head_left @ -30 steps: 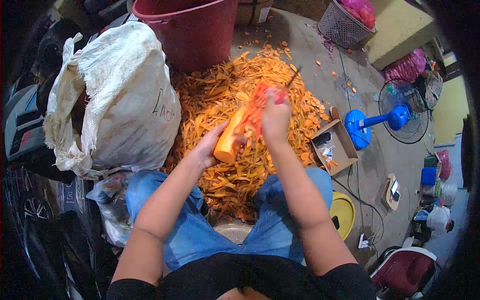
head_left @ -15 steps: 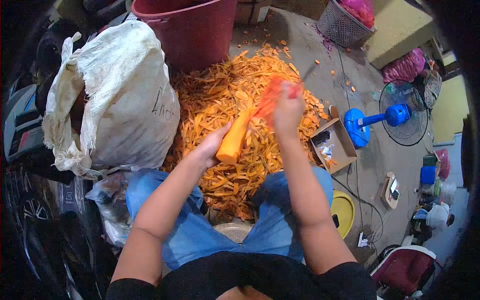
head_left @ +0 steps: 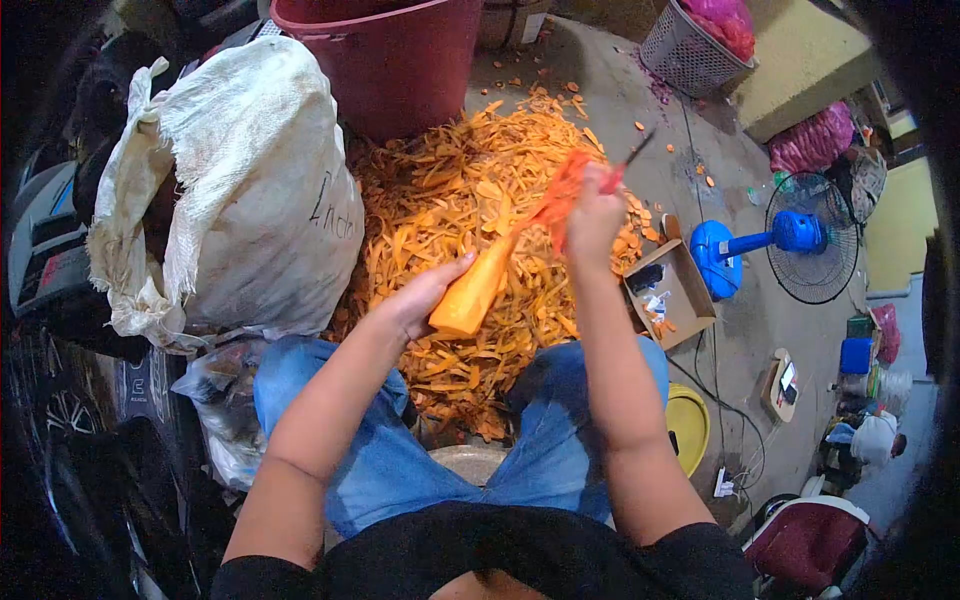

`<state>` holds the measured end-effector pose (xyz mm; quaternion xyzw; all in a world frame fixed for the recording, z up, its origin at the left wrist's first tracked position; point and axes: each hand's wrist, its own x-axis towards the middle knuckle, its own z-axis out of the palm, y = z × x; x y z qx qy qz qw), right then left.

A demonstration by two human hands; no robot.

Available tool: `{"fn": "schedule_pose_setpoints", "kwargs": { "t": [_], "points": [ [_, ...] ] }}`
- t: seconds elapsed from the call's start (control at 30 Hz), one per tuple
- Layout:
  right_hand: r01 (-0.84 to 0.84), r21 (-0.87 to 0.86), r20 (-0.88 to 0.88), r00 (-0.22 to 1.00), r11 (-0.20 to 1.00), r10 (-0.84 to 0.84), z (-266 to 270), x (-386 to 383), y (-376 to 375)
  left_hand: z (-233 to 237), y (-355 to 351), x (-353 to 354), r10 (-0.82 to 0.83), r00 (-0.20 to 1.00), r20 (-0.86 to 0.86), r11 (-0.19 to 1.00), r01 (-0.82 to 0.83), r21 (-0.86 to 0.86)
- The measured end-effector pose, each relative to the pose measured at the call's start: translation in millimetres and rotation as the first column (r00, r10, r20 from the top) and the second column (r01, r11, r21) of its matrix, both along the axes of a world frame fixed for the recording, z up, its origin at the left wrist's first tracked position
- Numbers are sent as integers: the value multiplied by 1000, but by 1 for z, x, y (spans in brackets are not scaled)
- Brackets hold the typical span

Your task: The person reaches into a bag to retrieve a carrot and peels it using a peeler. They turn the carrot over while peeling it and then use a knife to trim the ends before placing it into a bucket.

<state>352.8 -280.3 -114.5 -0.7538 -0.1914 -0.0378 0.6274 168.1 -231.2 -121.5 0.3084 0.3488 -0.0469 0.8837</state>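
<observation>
A peeled orange carrot [head_left: 472, 295] lies slanted in my left hand [head_left: 425, 300], its thick end toward me. My left fingers wrap its left side, and the thumb rests along the top. My right hand [head_left: 595, 225] is closed round a red-handled knife [head_left: 610, 180], whose thin dark blade points up and to the right. A red-orange blur spreads between my right hand and the carrot's far, narrow end. Beneath both hands spreads a big heap of carrot peelings [head_left: 430, 225].
A white woven sack [head_left: 255, 200] stands left of the heap, with a dark red tub [head_left: 375, 75] behind. On the right are a cardboard box [head_left: 680, 300], a blue fan [head_left: 800, 232], a yellow lid [head_left: 690, 430] and cables. A grey basket [head_left: 690, 55] stands farther back.
My right hand has moved slightly up and to the right with the knife, and its blade shows more clearly. The carrot has shifted a little and tilts more to the right.
</observation>
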Motion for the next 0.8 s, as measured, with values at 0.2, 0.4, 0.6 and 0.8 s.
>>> {"fn": "schedule_pose_setpoints", "kwargs": {
  "t": [0.2, 0.4, 0.6, 0.8],
  "points": [
    [-270, -160, 9, 961, 950, 275, 16, -63, -2, 6, 2, 1, -1, 1000, -17, 985, 4, 172],
    [183, -120, -66, 979, 976, -192, 1, 46, -21, 27, -12, -7, -150, 980, 134, 933, 95, 346],
    [-192, -260, -98, 980, 946, 172, 52, 15, -33, 23, -1, -10, -243, 954, -174, 243, 234, 941],
    [-504, -464, -138, 854, 729, 502, 45, -13, -55, 21, 4, -12, -153, 957, -248, -13, 249, 968]
  ]
}}
